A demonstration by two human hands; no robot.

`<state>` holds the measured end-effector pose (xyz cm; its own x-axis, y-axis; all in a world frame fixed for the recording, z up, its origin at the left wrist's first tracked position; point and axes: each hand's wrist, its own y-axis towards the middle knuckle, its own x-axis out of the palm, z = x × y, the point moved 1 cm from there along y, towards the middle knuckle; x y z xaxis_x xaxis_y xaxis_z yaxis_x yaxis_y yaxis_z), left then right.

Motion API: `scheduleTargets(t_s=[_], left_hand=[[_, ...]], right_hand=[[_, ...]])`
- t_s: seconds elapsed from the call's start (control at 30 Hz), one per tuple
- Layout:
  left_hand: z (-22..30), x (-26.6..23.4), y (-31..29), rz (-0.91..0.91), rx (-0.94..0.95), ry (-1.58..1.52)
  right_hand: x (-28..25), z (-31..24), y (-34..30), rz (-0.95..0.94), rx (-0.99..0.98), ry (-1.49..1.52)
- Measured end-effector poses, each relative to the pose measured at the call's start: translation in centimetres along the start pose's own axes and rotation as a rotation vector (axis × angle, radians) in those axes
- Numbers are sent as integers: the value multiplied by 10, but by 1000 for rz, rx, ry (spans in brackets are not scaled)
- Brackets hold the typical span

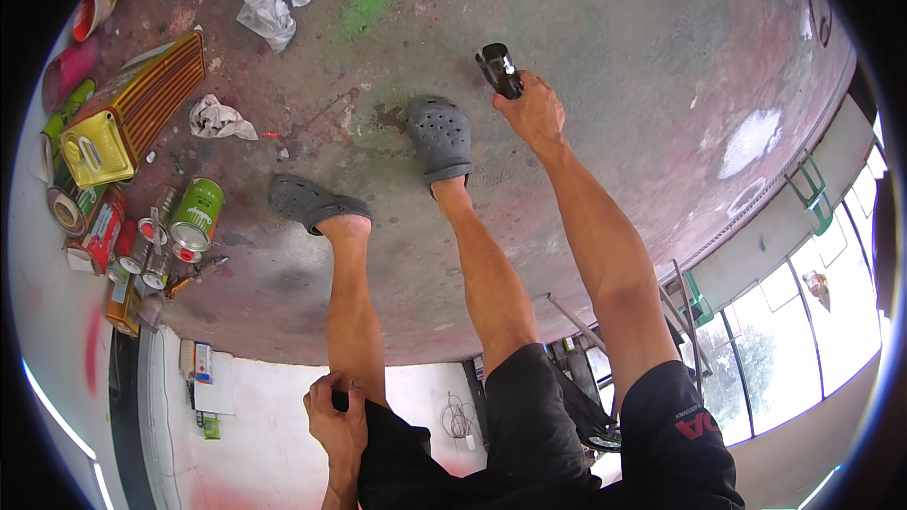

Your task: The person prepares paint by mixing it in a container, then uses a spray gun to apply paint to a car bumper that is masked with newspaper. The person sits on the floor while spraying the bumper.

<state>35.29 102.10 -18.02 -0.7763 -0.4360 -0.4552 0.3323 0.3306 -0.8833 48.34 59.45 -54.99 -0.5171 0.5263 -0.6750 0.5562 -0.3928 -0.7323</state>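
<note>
Stretched out over the floor, my right hand (533, 113) is closed round a black, glossy, cylinder-shaped object (499, 71) with an open, cut-away end. Its exact kind does not show. The grey clog (440, 137) on my right foot is the thing nearest to that hand. My left hand (337, 425) is down by my left knee, its fingers bent and the thumb opposite them. Something dark lies between thumb and fingers at the edge of my black shorts (402, 453); I cannot tell whether it is the hem or a separate thing.
On the left stand a yellow metal canister (99, 146), a green can (196, 212) and several spray cans and tins. Crumpled white rags (222, 120) lie on the paint-stained floor (614, 47). My other grey clog (316, 203) is beside them. Green metal frames (810, 194) stand by the windows at right.
</note>
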Motion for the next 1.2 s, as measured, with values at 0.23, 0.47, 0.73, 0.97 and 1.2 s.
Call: scheduleTargets(t_s=[0.23,0.47,0.73,0.97,1.2], left_hand=[[0,2,0,3,-3,-15],[-1,3,-1,7,0,-17],[-2,5,-1,17,7,-15],[-1,6,0,7,4,-14],[2,5,-3,-5,-9,-11]], right_hand=[[3,6,2,7,-9,-17],[5,8,2,6,-20,-14],[5,10,1,8,-19,-18],[8,18,1,58,-61,30],[11,30,-13,116,-92,103]])
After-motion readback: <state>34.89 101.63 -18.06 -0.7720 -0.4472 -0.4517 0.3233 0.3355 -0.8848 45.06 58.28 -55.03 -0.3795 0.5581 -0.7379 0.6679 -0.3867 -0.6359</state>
